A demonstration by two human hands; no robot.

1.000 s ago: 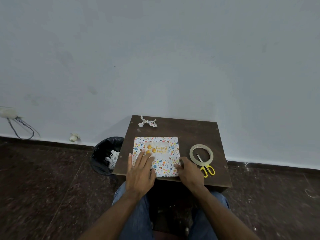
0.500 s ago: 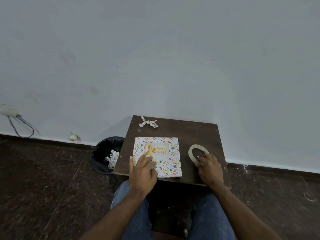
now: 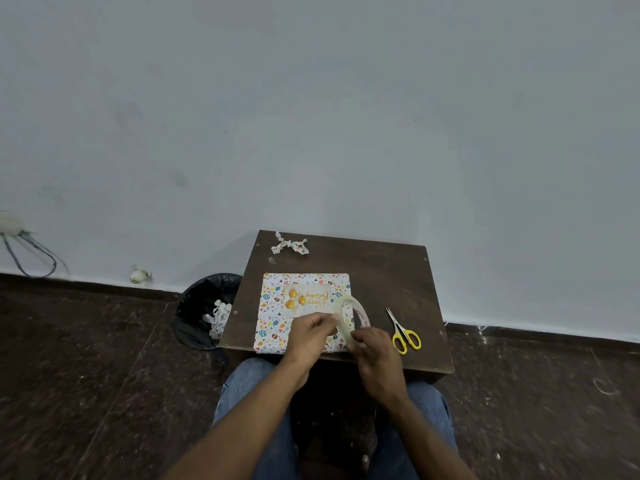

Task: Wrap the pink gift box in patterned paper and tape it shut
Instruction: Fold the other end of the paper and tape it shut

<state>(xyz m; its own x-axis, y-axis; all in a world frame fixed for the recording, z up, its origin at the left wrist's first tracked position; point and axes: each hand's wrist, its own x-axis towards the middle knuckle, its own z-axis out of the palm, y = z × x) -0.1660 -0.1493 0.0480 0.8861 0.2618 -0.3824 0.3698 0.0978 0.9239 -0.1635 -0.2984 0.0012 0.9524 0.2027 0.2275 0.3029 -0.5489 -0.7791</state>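
Lying flat on the brown surface is the gift box, already covered in white paper with little colored shapes. A card with three orange balls and gold writing shows on its top. The box sits toward the near left part of the surface, with its front edge close to the surface's front edge.

Both hands are up over the near right corner of the box, holding a clear tape roll that stands on its edge. The right hand grips the bottom of the roll with curled fingers. The left hand pinches at the roll's left side with its fingertips; I cannot tell if it has the loose end of the tape.

Yellow scissors lie on the surface just to the right of the box, with the blades pointing away from the person. A twisted scrap of the same paper lies beyond the box, near the far left corner of the surface.

A black bin with paper bits inside stands on the dark floor to the left of the box, just beside the surface. Blue jeans show under the arms.
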